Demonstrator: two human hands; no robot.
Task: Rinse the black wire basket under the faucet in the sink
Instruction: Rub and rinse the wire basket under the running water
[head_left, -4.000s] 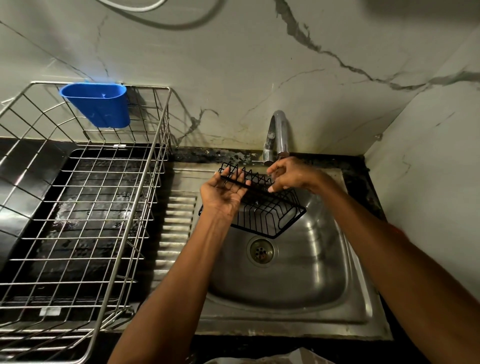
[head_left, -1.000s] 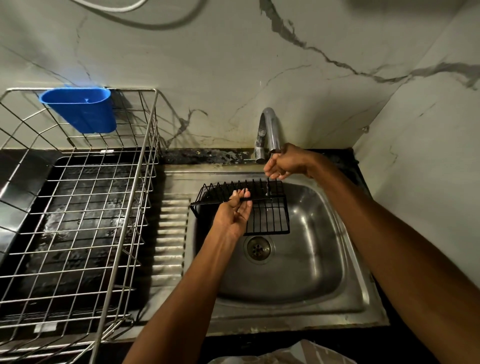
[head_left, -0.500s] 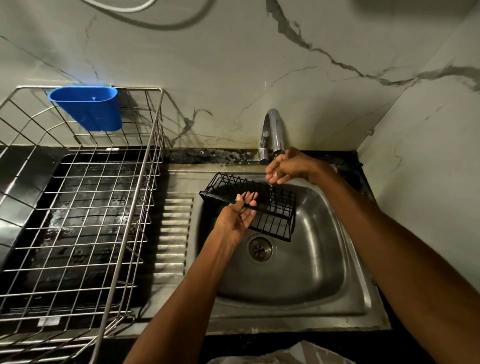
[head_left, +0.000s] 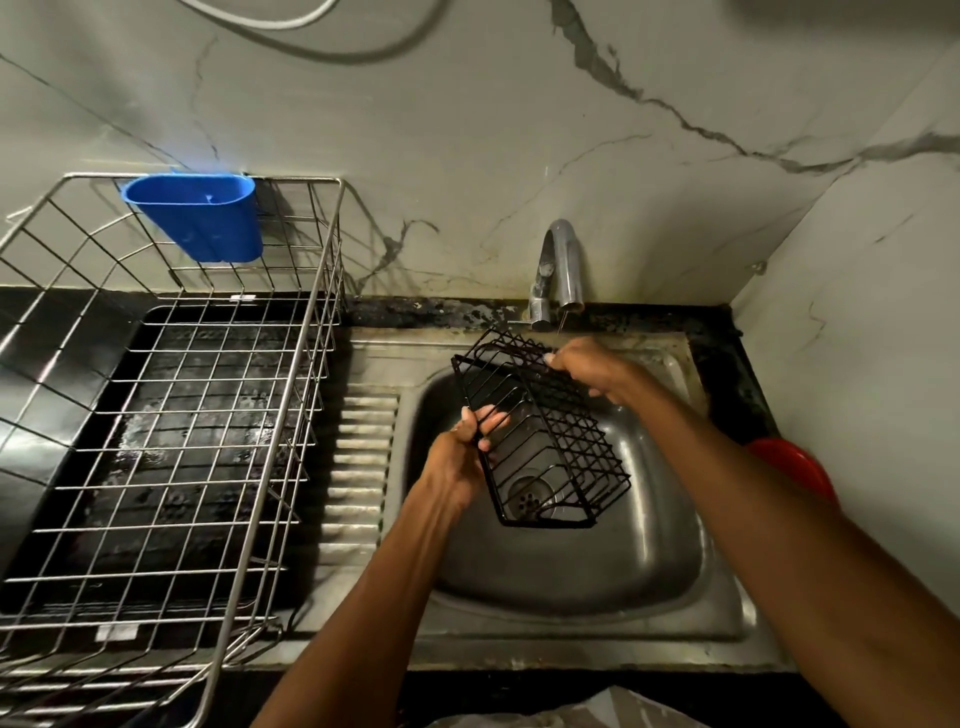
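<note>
Two bare hands hold a black wire basket (head_left: 540, 441) over a stainless steel sink (head_left: 571, 571). The left hand (head_left: 467, 447) grips the basket's long near edge, fingers curled round the rim wire with the fingertips showing inside the frame. The right hand (head_left: 587, 366) pinches the basket's far upper edge, fingers curled over the wire. The basket hangs between the two hands, tilted steeply so one end points up toward the right hand and the other dips low over the sink bowl. Through its bars, just below the left hand, the round drain (head_left: 530, 499) shows at the bottom of the bowl.

Just beyond the right hand stands a curved metal faucet (head_left: 561, 270), its spout ending directly above that hand; a thin thread of water appears to fall from it, though this is hard to make out. Beside the left hand, the sink's ribbed draining board (head_left: 358, 467) runs outward. Farther to the left of that hand sits a large steel wire dish rack (head_left: 171, 415) over a dark tray, with a blue plastic cup holder (head_left: 197, 215) hooked on its far rim. Past the right forearm, part of a red object (head_left: 795, 462) peeks out at the counter edge; what it is cannot be told. A pale marble-patterned wall (head_left: 467, 130) rises behind the faucet.
</note>
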